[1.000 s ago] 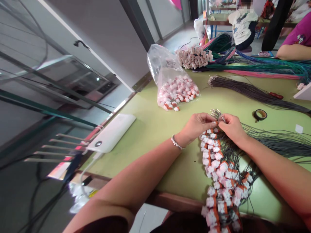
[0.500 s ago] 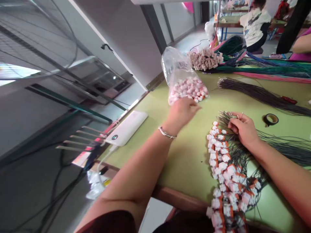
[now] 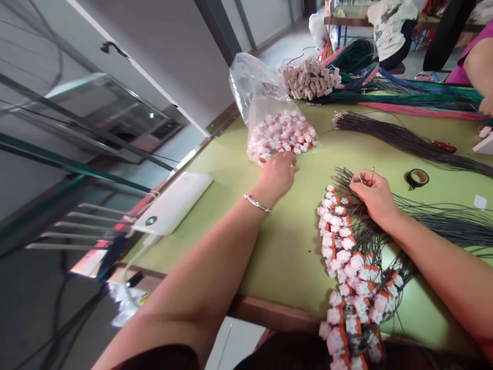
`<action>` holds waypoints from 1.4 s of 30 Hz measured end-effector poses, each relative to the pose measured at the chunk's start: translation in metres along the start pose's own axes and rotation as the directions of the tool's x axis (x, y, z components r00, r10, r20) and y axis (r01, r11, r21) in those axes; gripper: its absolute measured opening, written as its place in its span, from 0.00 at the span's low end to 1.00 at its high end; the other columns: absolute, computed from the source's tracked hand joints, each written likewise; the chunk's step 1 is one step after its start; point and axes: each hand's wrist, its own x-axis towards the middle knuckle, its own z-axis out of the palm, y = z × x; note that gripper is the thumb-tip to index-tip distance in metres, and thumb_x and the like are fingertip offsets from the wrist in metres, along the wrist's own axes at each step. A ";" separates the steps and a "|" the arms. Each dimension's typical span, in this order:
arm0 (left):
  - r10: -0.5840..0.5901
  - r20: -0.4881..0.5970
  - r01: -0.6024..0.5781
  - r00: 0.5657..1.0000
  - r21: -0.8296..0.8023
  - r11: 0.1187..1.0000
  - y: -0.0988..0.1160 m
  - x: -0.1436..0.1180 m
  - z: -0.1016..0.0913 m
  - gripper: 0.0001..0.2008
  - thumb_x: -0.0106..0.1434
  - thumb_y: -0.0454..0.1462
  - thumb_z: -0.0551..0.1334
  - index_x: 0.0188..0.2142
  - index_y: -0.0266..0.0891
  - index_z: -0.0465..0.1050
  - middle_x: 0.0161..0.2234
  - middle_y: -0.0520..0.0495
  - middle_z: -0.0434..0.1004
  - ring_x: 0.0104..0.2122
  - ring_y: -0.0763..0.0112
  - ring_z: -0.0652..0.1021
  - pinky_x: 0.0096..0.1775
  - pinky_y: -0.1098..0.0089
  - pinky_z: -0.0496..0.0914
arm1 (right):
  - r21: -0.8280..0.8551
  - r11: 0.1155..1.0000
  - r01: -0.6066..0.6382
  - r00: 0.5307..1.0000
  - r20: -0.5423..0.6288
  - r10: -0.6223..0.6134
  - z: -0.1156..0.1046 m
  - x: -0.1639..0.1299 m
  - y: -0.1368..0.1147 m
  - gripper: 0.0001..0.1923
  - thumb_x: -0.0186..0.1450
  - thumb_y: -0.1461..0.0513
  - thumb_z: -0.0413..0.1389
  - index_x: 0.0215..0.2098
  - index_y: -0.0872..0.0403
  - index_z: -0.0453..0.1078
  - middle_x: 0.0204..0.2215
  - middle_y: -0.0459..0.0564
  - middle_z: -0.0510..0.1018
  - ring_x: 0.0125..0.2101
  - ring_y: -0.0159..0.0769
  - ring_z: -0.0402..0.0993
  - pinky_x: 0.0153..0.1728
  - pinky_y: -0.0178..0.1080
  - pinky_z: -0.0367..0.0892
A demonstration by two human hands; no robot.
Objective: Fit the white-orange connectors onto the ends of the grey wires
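My left hand (image 3: 276,173) reaches to the mouth of a clear plastic bag (image 3: 269,110) full of small white-and-orange connectors, fingers curled over the loose ones at its opening; whether it grips one is hidden. My right hand (image 3: 373,193) pinches the metal-tipped ends of thin dark wires (image 3: 442,223) above the green table (image 3: 239,190). A string of wires fitted with connectors (image 3: 346,267) trails from under that hand toward the table's near edge.
A white power bank (image 3: 173,203) lies at the left edge. A tape roll (image 3: 416,178), a dark wire bundle (image 3: 400,139), coloured wire bundles (image 3: 404,95) and a stack of connectors (image 3: 308,79) lie beyond. Other people sit at the back right.
My left hand left the wire ends, swung left to the connector bag and now rests at its opening. My right hand stayed on the wires.
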 end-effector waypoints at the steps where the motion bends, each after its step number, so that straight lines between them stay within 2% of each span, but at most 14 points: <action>1: -0.017 -0.013 0.015 1.000 -0.121 0.992 0.004 -0.001 0.000 0.08 0.58 0.33 0.59 0.38 0.35 0.72 0.36 0.40 0.76 0.39 0.58 0.75 0.43 0.60 0.68 | -0.001 1.000 0.006 1.000 -0.002 -0.006 0.000 0.000 0.000 0.04 0.50 0.62 0.57 0.22 0.55 0.66 0.16 0.39 0.63 0.18 0.24 0.51 0.20 0.33 0.48; 3: -0.071 0.043 0.083 0.997 -0.451 0.889 0.015 -0.005 0.001 0.07 0.57 0.34 0.62 0.37 0.36 0.72 0.30 0.45 0.76 0.30 0.66 0.75 0.35 0.65 0.70 | -0.005 1.000 0.005 1.000 -0.008 -0.005 0.001 0.000 0.000 0.05 0.50 0.61 0.58 0.22 0.54 0.67 0.16 0.39 0.63 0.18 0.24 0.52 0.21 0.33 0.50; 5: -0.086 0.219 0.223 0.972 -0.744 0.630 0.028 -0.011 0.003 0.09 0.55 0.35 0.65 0.36 0.35 0.73 0.26 0.48 0.75 0.23 0.73 0.73 0.29 0.70 0.69 | -0.020 1.000 0.008 1.000 -0.011 -0.008 0.001 -0.001 0.000 0.05 0.50 0.61 0.58 0.23 0.55 0.67 0.17 0.40 0.65 0.19 0.25 0.54 0.21 0.33 0.52; 6: -0.067 0.312 0.305 0.948 -0.824 0.478 0.034 -0.015 0.004 0.09 0.54 0.35 0.66 0.36 0.34 0.74 0.26 0.48 0.75 0.22 0.75 0.73 0.28 0.72 0.69 | -0.032 0.999 0.014 1.000 -0.008 -0.014 0.001 -0.002 -0.001 0.05 0.50 0.61 0.58 0.23 0.55 0.68 0.18 0.40 0.66 0.19 0.25 0.55 0.22 0.33 0.53; 8: -0.015 0.438 0.431 0.899 -0.877 0.212 0.045 -0.021 0.007 0.09 0.52 0.33 0.68 0.35 0.33 0.75 0.28 0.47 0.77 0.25 0.76 0.75 0.30 0.73 0.71 | -0.053 0.998 0.032 0.999 0.001 -0.032 0.001 -0.003 -0.002 0.06 0.50 0.60 0.59 0.23 0.55 0.69 0.19 0.42 0.68 0.21 0.26 0.58 0.23 0.33 0.55; 9: 0.006 0.473 0.470 0.881 -0.876 0.114 0.049 -0.024 0.008 0.08 0.53 0.32 0.68 0.34 0.33 0.76 0.30 0.46 0.78 0.26 0.77 0.76 0.33 0.74 0.72 | -0.066 0.997 0.039 0.999 0.005 -0.039 0.001 -0.003 -0.002 0.06 0.51 0.60 0.59 0.24 0.55 0.69 0.20 0.42 0.69 0.22 0.27 0.59 0.24 0.33 0.56; 10: 0.022 0.497 0.496 0.868 -0.868 0.040 0.052 -0.027 0.009 0.07 0.53 0.31 0.67 0.34 0.32 0.77 0.31 0.46 0.79 0.28 0.77 0.77 0.35 0.74 0.72 | -0.080 0.996 0.044 0.999 0.007 -0.043 0.001 -0.004 -0.003 0.06 0.51 0.60 0.59 0.24 0.55 0.69 0.21 0.43 0.70 0.22 0.27 0.60 0.24 0.33 0.57; 12: 0.045 0.524 0.525 0.851 -0.850 -0.042 0.055 -0.030 0.011 0.04 0.56 0.30 0.66 0.32 0.32 0.77 0.31 0.47 0.79 0.28 0.78 0.77 0.38 0.75 0.73 | -0.105 0.993 0.050 0.999 -0.001 -0.051 0.001 -0.005 -0.005 0.07 0.52 0.59 0.59 0.24 0.55 0.70 0.21 0.43 0.70 0.22 0.27 0.61 0.24 0.33 0.57; 16: 0.079 0.526 0.531 0.847 -0.842 -0.094 0.054 -0.030 0.014 0.06 0.56 0.27 0.64 0.34 0.33 0.78 0.30 0.47 0.79 0.30 0.76 0.79 0.40 0.74 0.73 | -0.135 0.989 0.068 0.998 0.010 -0.067 0.002 -0.008 -0.007 0.07 0.53 0.59 0.58 0.23 0.55 0.70 0.19 0.43 0.69 0.22 0.27 0.60 0.24 0.33 0.57; 19: 0.093 0.528 0.535 0.844 -0.841 -0.087 0.052 -0.030 0.016 0.09 0.56 0.26 0.63 0.38 0.33 0.78 0.33 0.45 0.80 0.33 0.75 0.79 0.42 0.73 0.73 | -0.142 0.988 0.067 0.997 0.036 -0.062 0.002 -0.009 -0.008 0.07 0.54 0.60 0.57 0.22 0.55 0.69 0.18 0.42 0.67 0.21 0.26 0.58 0.23 0.33 0.56; 23: 0.109 0.521 0.529 0.846 -0.847 -0.058 0.050 -0.030 0.018 0.05 0.56 0.27 0.65 0.33 0.32 0.78 0.32 0.45 0.80 0.34 0.74 0.79 0.45 0.71 0.72 | -0.174 0.982 0.067 0.997 0.043 -0.060 0.001 -0.008 -0.007 0.07 0.54 0.60 0.57 0.21 0.55 0.68 0.17 0.41 0.66 0.20 0.26 0.57 0.22 0.33 0.54; 31: 0.166 0.479 0.495 0.862 -0.865 -0.078 0.055 -0.033 0.017 0.05 0.53 0.28 0.67 0.31 0.35 0.77 0.31 0.49 0.79 0.34 0.75 0.78 0.47 0.69 0.70 | -0.218 0.974 0.052 0.997 0.072 -0.037 0.003 -0.009 -0.011 0.07 0.54 0.62 0.54 0.19 0.55 0.67 0.15 0.42 0.65 0.19 0.26 0.56 0.21 0.33 0.53; 39: 0.153 0.449 0.457 0.880 -0.889 -0.022 0.055 -0.034 0.015 0.07 0.50 0.30 0.70 0.31 0.35 0.77 0.31 0.49 0.79 0.34 0.74 0.78 0.47 0.67 0.70 | -0.224 0.974 -0.008 1.000 0.019 0.013 0.005 -0.009 -0.014 0.07 0.52 0.63 0.53 0.17 0.55 0.65 0.14 0.42 0.64 0.18 0.26 0.56 0.19 0.32 0.52; 42: 0.143 0.385 0.382 0.912 -0.923 0.050 0.058 -0.035 0.014 0.08 0.48 0.32 0.71 0.30 0.36 0.77 0.31 0.49 0.79 0.34 0.73 0.77 0.46 0.66 0.70 | -0.237 0.971 -0.018 1.000 0.012 0.022 0.005 -0.009 -0.013 0.06 0.51 0.64 0.53 0.17 0.55 0.64 0.14 0.41 0.63 0.18 0.26 0.55 0.20 0.33 0.51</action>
